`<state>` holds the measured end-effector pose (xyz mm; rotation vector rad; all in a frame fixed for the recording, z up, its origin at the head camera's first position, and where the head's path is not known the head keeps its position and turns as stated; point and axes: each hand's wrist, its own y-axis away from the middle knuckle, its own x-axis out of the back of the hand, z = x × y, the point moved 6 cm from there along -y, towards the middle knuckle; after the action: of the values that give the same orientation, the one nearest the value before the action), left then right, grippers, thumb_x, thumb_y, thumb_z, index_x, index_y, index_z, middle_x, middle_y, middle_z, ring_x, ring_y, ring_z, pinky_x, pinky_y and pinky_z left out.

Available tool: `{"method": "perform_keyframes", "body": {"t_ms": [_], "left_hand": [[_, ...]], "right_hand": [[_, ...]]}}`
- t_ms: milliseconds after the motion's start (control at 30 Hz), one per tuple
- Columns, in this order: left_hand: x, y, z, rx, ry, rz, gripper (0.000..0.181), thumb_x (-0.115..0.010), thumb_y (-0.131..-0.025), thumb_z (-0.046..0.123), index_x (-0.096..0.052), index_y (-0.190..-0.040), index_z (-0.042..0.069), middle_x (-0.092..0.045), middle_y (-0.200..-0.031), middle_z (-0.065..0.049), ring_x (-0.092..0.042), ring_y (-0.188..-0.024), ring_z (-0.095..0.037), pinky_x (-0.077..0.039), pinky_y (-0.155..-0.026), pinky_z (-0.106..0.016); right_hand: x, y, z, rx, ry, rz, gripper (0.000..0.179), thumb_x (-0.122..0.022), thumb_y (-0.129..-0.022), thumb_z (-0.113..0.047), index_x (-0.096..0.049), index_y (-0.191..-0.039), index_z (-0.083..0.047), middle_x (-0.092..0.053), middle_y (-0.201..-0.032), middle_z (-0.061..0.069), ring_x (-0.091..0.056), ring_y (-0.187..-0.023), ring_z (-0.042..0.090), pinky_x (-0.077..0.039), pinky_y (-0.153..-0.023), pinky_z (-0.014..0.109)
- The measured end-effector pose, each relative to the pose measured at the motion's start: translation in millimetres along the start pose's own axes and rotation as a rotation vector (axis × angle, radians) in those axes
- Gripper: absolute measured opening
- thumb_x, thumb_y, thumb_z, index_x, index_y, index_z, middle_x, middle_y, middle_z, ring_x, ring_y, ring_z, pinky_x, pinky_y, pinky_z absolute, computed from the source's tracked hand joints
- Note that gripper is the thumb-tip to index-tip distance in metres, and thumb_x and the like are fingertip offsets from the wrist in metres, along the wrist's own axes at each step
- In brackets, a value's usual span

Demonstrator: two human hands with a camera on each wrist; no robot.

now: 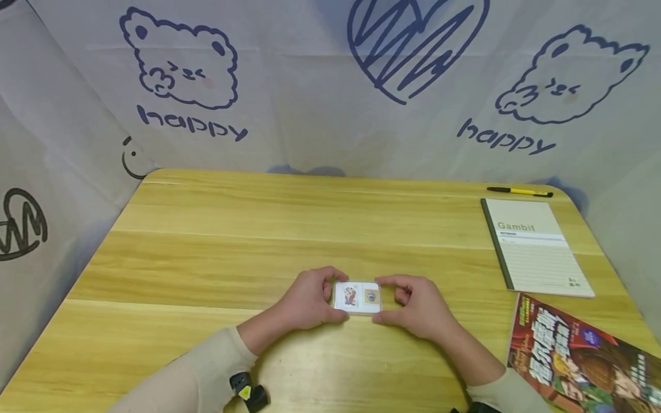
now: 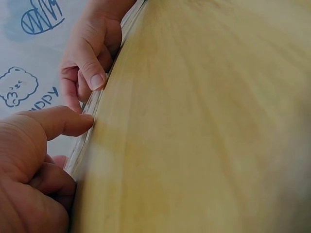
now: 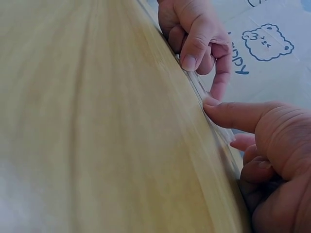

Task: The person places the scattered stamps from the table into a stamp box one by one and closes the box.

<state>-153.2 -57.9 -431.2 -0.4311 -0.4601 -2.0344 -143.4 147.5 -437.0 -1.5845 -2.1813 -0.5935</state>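
A small flat clear case lies low at the tabletop near the middle. Inside it are a stamp-like colourful picture on the left and a small tan square with a round mark on the right. My left hand pinches the case's left end, thumb on the near edge and index finger on the far edge. At the opposite end, my right hand grips it the same way. Both wrist views show the case edge-on as a thin transparent strip along the wood, with the left hand and right hand closest to their own cameras.
On the wooden table, a Gambit notebook lies at the right, a yellow and black pen beyond it. A colourful magazine or book sits at the near right. White cloth with drawings hangs behind.
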Motion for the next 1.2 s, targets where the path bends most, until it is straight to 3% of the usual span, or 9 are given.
{"method": "perform_keyframes", "body": {"t_ms": [467,833,967,1200], "left_hand": [[-1.7,-2.4,0.8,0.014,0.030,-0.049,0.064,-0.091,-0.070,0.007,-0.063,-0.127,-0.004,-0.043,-0.059,0.003,-0.037,-0.050,-0.008,-0.030,-0.046,-0.021],[0.9,4.1,-2.2,0.004,-0.064,0.015,0.069,-0.094,-0.069,0.018,-0.064,-0.130,0.002,-0.046,-0.062,0.003,-0.039,-0.052,-0.008,-0.032,-0.047,-0.022],[5.9,10.6,-2.6,-0.010,-0.082,0.042,0.068,-0.093,-0.069,0.017,-0.064,-0.129,0.003,-0.046,-0.062,0.004,-0.039,-0.053,-0.008,-0.034,-0.048,-0.023],[12.1,14.1,-2.1,-0.038,-0.095,0.025,0.062,-0.090,-0.074,0.017,-0.065,-0.129,0.002,-0.048,-0.061,0.004,-0.039,-0.051,-0.006,-0.035,-0.047,-0.022]], "right_hand": [[-1.2,-0.2,-4.6,-0.062,0.016,0.003,0.059,-0.098,-0.059,-0.020,-0.076,-0.114,-0.011,-0.037,-0.052,-0.004,-0.030,-0.048,0.010,-0.027,-0.047,0.025],[0.0,3.2,-1.3,-0.065,0.024,0.001,0.062,-0.097,-0.061,-0.024,-0.075,-0.117,-0.013,-0.040,-0.056,-0.004,-0.034,-0.051,0.010,-0.030,-0.049,0.026],[1.0,3.8,-1.8,-0.022,0.026,-0.005,0.066,-0.096,-0.064,-0.027,-0.072,-0.123,-0.014,-0.041,-0.058,-0.005,-0.036,-0.053,0.010,-0.034,-0.053,0.026],[2.0,0.9,-0.4,0.044,-0.023,-0.009,0.048,-0.091,-0.074,-0.026,-0.075,-0.117,-0.015,-0.039,-0.056,-0.005,-0.034,-0.050,0.008,-0.032,-0.052,0.026]]}}
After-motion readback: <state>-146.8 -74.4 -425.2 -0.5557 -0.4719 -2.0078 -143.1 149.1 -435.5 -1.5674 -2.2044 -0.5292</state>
